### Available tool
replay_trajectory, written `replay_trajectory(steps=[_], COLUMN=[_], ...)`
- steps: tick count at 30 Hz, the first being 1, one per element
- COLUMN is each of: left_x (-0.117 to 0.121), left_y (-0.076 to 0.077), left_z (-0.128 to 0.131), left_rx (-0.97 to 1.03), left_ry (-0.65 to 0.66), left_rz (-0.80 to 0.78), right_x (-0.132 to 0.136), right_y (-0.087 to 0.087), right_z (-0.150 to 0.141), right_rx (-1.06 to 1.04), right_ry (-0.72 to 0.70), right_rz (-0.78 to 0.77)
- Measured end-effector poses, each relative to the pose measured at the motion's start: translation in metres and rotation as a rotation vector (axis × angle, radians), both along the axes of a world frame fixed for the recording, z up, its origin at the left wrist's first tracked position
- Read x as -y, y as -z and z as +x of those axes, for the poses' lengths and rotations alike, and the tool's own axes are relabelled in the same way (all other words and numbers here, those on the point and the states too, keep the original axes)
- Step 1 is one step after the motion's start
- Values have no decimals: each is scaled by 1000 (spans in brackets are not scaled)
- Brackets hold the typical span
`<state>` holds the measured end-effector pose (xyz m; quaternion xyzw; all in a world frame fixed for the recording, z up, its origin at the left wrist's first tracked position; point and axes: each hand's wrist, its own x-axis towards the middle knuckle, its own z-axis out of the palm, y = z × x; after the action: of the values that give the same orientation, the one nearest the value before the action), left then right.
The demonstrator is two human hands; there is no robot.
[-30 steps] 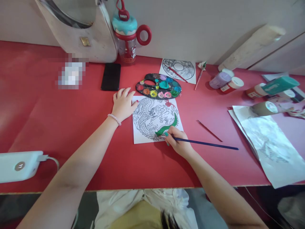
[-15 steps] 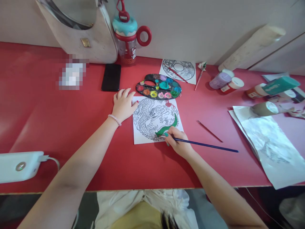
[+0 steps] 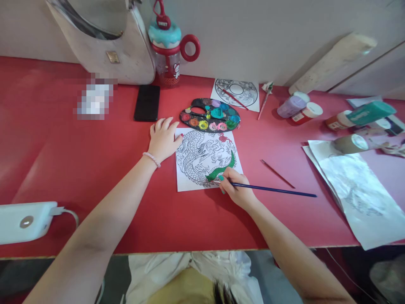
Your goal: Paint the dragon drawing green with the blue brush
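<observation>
A white sheet with a line-drawn dragon [image 3: 198,158] lies in front of me, a curved band of it painted green and a small patch at the top painted red. My right hand [image 3: 236,188] pinches a dark blue paintbrush [image 3: 278,191], its tip at the lower end of the green band. Fingers spread, my left hand [image 3: 163,137] rests flat on the table, its thumb on the sheet's left edge. Just beyond the sheet sits a black paint palette [image 3: 196,102] with wells of many colours.
Behind the palette, a thin red brush lies on a round-patterned sheet [image 3: 236,101]. Another thin brush [image 3: 278,174] is at right, near paint bottles [image 3: 292,105] and stacked papers [image 3: 363,190]. A phone [image 3: 147,103], a cup [image 3: 166,55], a handbag [image 3: 136,59] and a power bank [image 3: 28,221] stand left.
The view shifts very slightly. The blue brush's back end has tipped up a little toward the far side; both hands stay in almost the same place.
</observation>
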<state>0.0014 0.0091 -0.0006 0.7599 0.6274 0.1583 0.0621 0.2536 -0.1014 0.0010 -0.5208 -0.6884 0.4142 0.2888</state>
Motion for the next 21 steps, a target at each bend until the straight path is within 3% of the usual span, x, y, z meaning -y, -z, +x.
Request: replay_trajectory(steps=[21], left_x=[-1], left_y=[1], left_z=[0], left_rx=[-9], left_ry=[-3], left_rz=[3], right_x=[-1], right_y=[-1], right_z=[-1], right_rx=[28], right_ry=[-21], right_rz=[16])
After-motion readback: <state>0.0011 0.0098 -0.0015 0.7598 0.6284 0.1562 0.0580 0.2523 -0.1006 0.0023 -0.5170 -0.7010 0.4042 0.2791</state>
